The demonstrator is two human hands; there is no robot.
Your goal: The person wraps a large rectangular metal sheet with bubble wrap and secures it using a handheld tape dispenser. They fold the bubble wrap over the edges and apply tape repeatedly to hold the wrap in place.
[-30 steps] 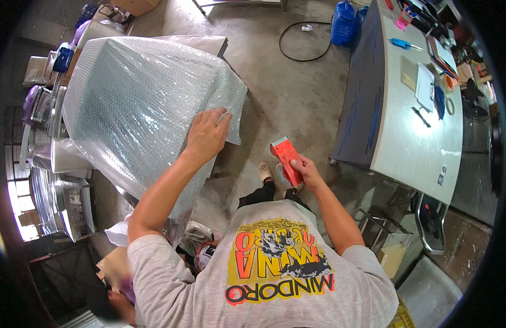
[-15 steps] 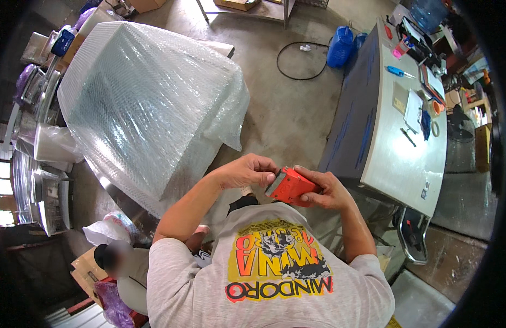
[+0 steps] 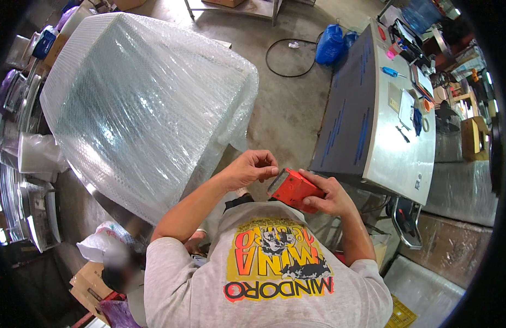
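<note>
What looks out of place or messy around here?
Little stands out. The bubble wrap hangs loose and bunched at the big wrapped item's near corner, and a black cable lies looped on the bare floor. The right hand grips the red tape dispenser normally.

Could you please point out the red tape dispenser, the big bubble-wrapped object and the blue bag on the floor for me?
red tape dispenser (image 3: 293, 189), head view, on its red body between the hands.
bubble-wrapped object (image 3: 143, 104), head view, on its wrapped top face.
blue bag (image 3: 329, 44), head view, on its middle.
</note>
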